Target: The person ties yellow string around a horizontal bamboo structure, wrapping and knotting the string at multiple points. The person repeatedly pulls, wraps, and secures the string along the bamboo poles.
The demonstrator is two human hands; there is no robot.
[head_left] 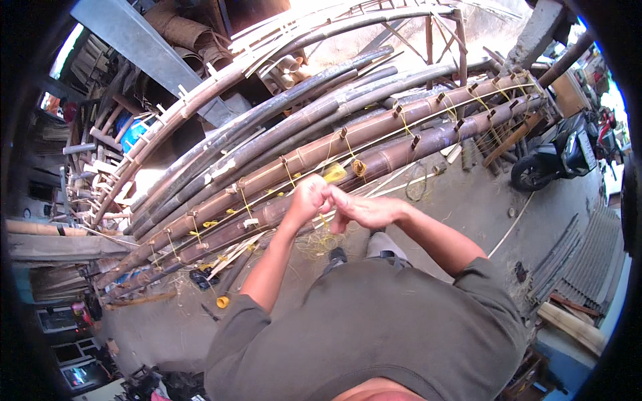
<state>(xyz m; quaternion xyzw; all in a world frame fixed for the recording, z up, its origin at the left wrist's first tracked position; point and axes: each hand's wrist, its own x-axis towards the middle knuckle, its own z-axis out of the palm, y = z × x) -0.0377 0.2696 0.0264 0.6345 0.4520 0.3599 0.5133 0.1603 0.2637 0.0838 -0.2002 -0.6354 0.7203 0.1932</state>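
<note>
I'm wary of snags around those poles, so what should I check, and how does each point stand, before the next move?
1. Both hands in view: ok. The left hand and right hand are close together.
2. Grip on the yellow bundle just beyond the left hand: cannot tell. It may be held or simply lie behind.
3. Pegs standing in the near bamboo pole: ok, several stick out along it.
4. Floor by the feet free of loose strands: not ok, yellow ones lie near the dark shoe.
5. Motorbike away from the hands: ok, it stands off to the right.
</note>
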